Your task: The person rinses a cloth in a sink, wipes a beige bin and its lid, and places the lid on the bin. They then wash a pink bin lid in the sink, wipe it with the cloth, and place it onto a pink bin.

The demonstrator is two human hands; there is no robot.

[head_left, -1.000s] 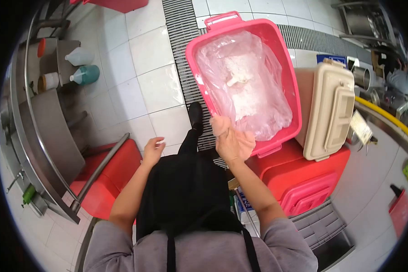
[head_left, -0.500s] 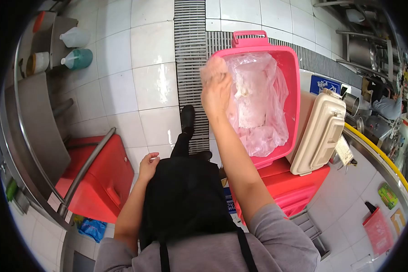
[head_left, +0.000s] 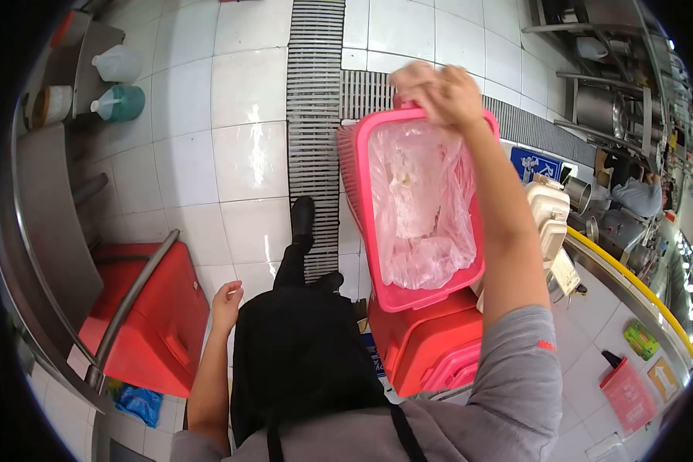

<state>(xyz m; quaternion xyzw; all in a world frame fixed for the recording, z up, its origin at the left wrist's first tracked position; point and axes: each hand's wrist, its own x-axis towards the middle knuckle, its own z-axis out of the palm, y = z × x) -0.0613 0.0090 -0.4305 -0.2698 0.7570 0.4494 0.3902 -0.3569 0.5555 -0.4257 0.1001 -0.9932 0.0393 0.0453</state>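
My right hand (head_left: 456, 96) is closed on a pale pink cloth (head_left: 413, 78), a little blurred, at the far rim of a pink plastic bin (head_left: 363, 208). Clear plastic lining (head_left: 458, 231) covers the bin's inside, and some white matter (head_left: 414, 204) lies in it. The bin's far handle is partly hidden behind the cloth and hand. My left hand (head_left: 225, 305) hangs low beside my black apron (head_left: 304, 346), its fingers loosely bent and apart, with nothing in them.
Beneath the bin stands a red box (head_left: 416, 346). A cream lid (head_left: 548, 223) leans at the right, near a yellow hose (head_left: 631, 266). Another red box (head_left: 158, 316) and a metal rail (head_left: 135, 308) are at the left. A floor grate (head_left: 313, 138) runs ahead.
My right hand has moved with the cloth from the bin's left rim to its far rim, rightward and away from me. My left hand still hangs low.
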